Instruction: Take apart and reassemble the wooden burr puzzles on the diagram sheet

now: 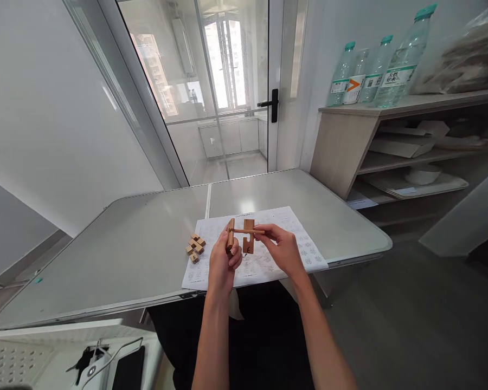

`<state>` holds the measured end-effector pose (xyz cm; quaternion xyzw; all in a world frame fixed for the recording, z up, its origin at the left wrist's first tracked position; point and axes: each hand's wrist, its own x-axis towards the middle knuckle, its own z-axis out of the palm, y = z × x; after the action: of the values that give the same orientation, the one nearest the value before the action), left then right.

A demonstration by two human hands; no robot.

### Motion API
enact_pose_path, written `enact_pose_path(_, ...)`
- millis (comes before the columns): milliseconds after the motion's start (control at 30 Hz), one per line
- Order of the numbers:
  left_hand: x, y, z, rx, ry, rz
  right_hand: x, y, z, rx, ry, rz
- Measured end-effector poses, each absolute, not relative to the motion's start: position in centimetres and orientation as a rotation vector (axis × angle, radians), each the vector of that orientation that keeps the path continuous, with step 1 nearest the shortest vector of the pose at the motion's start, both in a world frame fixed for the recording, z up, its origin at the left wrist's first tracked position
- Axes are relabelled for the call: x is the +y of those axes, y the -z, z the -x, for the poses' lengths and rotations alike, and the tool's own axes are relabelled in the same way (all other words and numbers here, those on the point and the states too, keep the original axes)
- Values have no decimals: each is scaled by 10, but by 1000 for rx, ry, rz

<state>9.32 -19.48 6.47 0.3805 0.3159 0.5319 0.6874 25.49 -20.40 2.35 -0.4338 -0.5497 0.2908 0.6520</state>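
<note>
In my left hand (224, 261) is an upright brown wooden puzzle piece (230, 234), wrapped by my closed fingers. My right hand (282, 246) pinches a thin wooden puzzle piece (248, 231), seen edge-on, whose far end meets the left piece; whether it enters a slot I cannot tell. Behind that thin piece lies a notched flat wooden piece (249, 245) marked with a black figure, on the printed sheet (287, 225). To the left of my left hand, several small light wooden blocks (195, 247) sit in a loose cluster at the sheet's edge.
The grey table (146, 244) has rounded corners and a seam (209, 200). On the right stands a wooden shelf (345, 141) with plastic bottles (400, 73) on top. A glass door (236, 135) rises behind the table. At lower left, a white surface holds a dark phone (129, 370) and a cable.
</note>
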Motion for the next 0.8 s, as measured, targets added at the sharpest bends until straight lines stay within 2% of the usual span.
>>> enact_pose_path(367,-192,-66,-86,525,-1142,-536,-204,-23,-249,-1253,-675,918)
enact_pose_path(800,-184,-44,-81,411,-1142,-399,-200,-13,-248,-1316,-671,923)
